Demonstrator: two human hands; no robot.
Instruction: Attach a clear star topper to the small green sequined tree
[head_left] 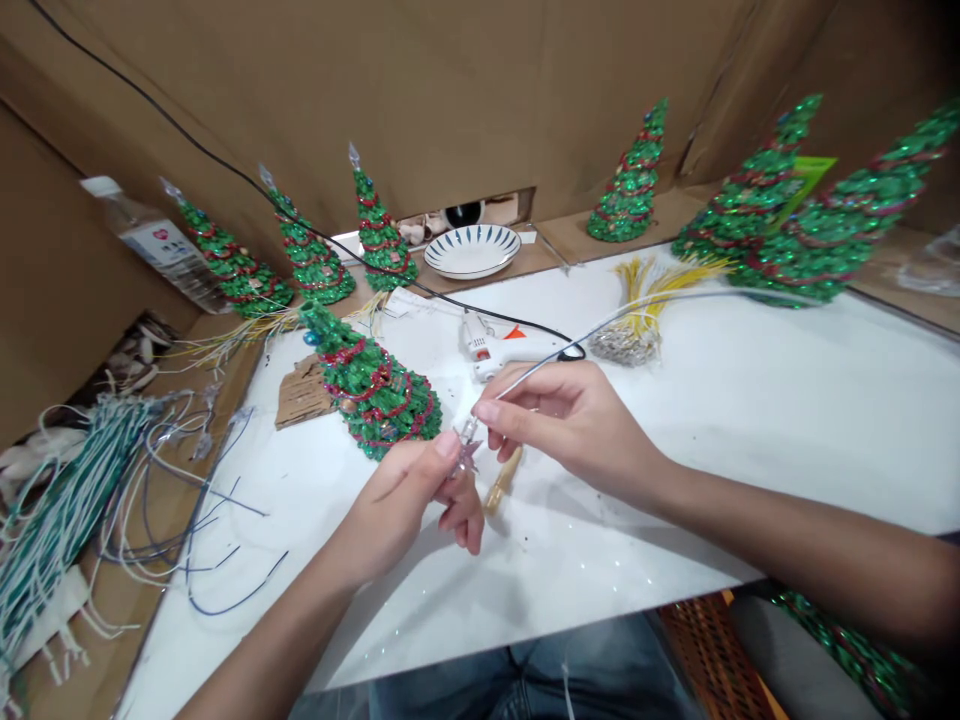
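A clear star (468, 457) was pinched between the thumb and fingers of the left hand (409, 490), held up over the middle of the table (570, 590). A thin wire (577, 336) was pinched pretty delicately by the thumb and fingers of the right hand (570, 420), its end right at the star's stem. Whether it was actually seated in there couldn't be told, since that spot was partly covered by fingers.

A tan stick (504, 482) could be seen lying just below the hands. One tree (382, 395) was parked just beside the left hand, with a cardboard scrap (301, 392) tucked behind it. A glue gun (484, 345) had been left on the table past the hands, and a bunch of yellow wires (641, 300) was heaped to its right. Further back, a plate (472, 262) was set near the cardboard wall (450, 90), and way off left a pile of green wires (71, 500) was spread out.
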